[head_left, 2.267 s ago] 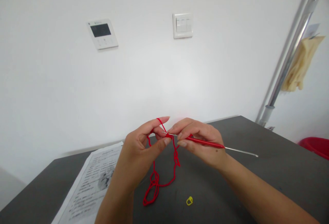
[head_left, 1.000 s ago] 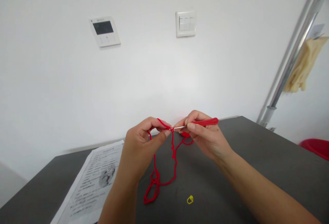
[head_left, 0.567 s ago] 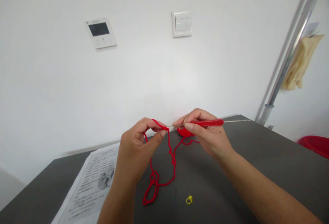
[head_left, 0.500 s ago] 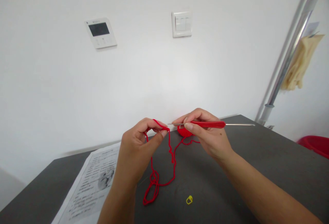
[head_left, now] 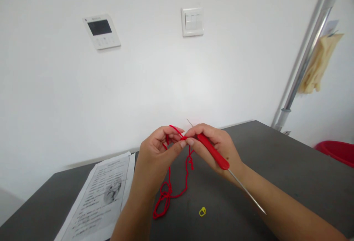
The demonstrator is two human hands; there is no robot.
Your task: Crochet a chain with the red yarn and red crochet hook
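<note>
near the desk's point(head_left: 276, 163) far edge, red yarn point(head_left: 183, 138) is pinched by the left hand point(head_left: 157, 150) and right hand point(head_left: 223, 143); the red-handled hook point(head_left: 212, 152) is tucked along the latter, presumably freeing 2 fingertips.

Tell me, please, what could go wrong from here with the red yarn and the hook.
The hook points away from the pinched red yarn, so a stitch might slip if the left hand and right hand loosened. The loose loops on the table cross over each other and could tangle. The small yellow clip lies loose nearby and might get knocked away.
</note>
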